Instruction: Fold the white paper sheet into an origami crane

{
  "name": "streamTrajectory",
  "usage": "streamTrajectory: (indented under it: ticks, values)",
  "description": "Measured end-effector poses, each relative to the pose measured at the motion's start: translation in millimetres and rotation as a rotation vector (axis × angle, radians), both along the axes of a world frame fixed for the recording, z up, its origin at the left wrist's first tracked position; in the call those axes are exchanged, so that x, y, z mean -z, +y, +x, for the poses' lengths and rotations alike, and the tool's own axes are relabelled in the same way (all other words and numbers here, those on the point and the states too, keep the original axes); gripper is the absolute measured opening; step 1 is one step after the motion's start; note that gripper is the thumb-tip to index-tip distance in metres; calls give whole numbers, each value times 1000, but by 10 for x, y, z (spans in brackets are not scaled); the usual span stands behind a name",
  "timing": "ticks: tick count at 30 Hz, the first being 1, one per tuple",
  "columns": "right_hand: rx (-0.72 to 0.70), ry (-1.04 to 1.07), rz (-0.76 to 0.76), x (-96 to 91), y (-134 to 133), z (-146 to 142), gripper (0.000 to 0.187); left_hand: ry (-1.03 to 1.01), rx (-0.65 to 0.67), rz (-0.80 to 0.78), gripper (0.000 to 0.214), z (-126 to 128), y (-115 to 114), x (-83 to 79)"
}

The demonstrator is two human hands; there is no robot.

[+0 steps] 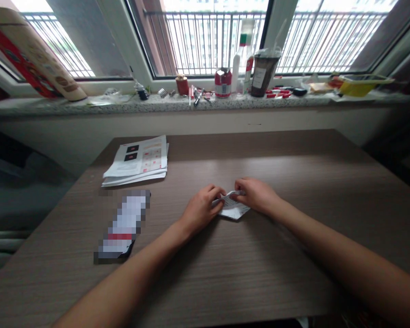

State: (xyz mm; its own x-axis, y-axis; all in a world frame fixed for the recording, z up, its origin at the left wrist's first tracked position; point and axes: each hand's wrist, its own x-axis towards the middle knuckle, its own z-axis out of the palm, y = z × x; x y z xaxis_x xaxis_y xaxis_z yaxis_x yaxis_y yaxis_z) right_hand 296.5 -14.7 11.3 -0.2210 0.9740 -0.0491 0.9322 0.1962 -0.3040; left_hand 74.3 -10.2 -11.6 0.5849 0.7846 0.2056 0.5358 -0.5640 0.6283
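A small folded piece of white printed paper (233, 208) lies on the brown wooden table (294, 255) in front of me. My left hand (202, 208) pinches its left edge with curled fingers. My right hand (255, 194) presses and pinches its upper right part, fingers closed on it. Both forearms reach in from the bottom of the view.
A stack of printed sheets (138, 160) lies at the table's back left. A blurred-out flat object (123, 225) rests left of my left arm. The window sill (89, 105) behind holds a red can (223, 82), a dark drink cup (262, 73), bottles, small tools and a yellow tray (360, 85).
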Motion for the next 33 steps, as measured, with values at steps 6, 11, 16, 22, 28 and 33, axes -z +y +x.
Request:
streamTrajectory:
  ticks: [6, 11, 16, 22, 28, 33]
  values:
    - [-91, 156, 27, 115, 44, 106, 15, -5, 2, 22, 17, 1, 11, 23]
    - [-223, 295, -22, 88, 27, 213, 10, -1, 7, 23, 18, 1, 18, 34]
    - [-251, 394, -8, 26, -84, 276, 20, -3, 14, 18, 16, -6, 17, 33]
    - [-245, 417, 22, 54, -180, 294, 24, 48, 49, 33, 20, -15, 19, 23]
    - [-322, 322, 111, 121, -237, 318, 29, 68, 89, 42, 26, -32, 43, 18]
    - [-374, 186, 147, 177, -275, 351, 29, 88, 116, 69, 20, -44, 75, 15]
